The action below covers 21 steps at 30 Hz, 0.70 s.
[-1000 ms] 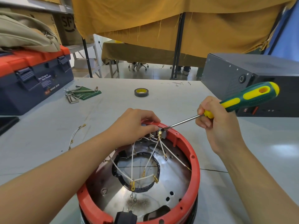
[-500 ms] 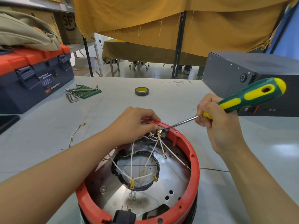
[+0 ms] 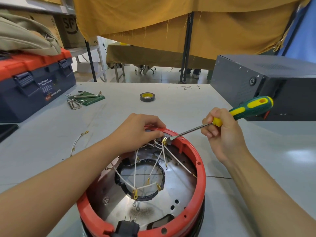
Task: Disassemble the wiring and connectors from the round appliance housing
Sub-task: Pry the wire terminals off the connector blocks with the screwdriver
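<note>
Little had moved since the earlier frames: both hands kept their places at the far rim, and the screwdriver handle sat a touch lower and flatter than half a second before.

Head view: the round housing (image 3: 199,168), red-rimmed with a shiny metal floor, stood on the grey bench (image 3: 171,108) close to the person. The left hand (image 3: 136,130) rested over the far rim, its fingers (image 3: 158,133) curled down onto the rim and the block beneath, thumb tip just beside the brass connector (image 3: 164,140). White wires (image 3: 158,161) fanned from that connector toward the person, below the left fingers, ending in brass terminals over the central hole. The right hand (image 3: 222,135) gripped the screwdriver (image 3: 248,107) with fingers wrapped round the yellow collar; its flat tip touched the connector, to the left of the right fingers.

Beyond the left fingers lay a tape roll (image 3: 147,97), hex keys (image 3: 77,100) and a toolbox (image 3: 34,81); a loose wire (image 3: 77,142) lay to their left. A grey case (image 3: 265,79) stood beyond the right fingers.
</note>
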Available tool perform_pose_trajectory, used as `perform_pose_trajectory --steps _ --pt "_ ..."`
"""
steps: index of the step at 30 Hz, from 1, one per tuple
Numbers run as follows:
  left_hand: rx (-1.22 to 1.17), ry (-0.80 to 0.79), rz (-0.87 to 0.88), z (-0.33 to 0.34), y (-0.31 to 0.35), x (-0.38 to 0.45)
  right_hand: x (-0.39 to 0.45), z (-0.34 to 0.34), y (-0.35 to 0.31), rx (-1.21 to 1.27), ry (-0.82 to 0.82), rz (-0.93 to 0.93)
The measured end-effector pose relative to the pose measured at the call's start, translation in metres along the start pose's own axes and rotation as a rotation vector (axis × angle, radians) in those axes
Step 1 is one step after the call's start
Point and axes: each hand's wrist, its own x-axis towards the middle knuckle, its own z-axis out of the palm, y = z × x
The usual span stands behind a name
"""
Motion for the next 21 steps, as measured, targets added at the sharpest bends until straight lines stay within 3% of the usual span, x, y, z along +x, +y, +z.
perform_pose_trajectory --steps 4,14,18,21 --pt "-0.025 -0.003 -0.006 -0.001 0.001 -0.001 -0.008 0.018 0.013 -0.179 -0.129 0.004" --pt "-0.099 0.001 -0.033 -0.007 0.001 -0.002 -0.004 0.001 -0.012 0.096 -0.010 -0.067" --pt "-0.091 0.043 -0.060 -0.015 0.002 -0.005 -0.006 0.006 -0.008 0.059 -0.025 -0.066" --pt "0.001 -0.041 -0.083 -0.023 0.001 -0.007 -0.008 0.009 -0.006 -0.046 -0.051 -0.099"
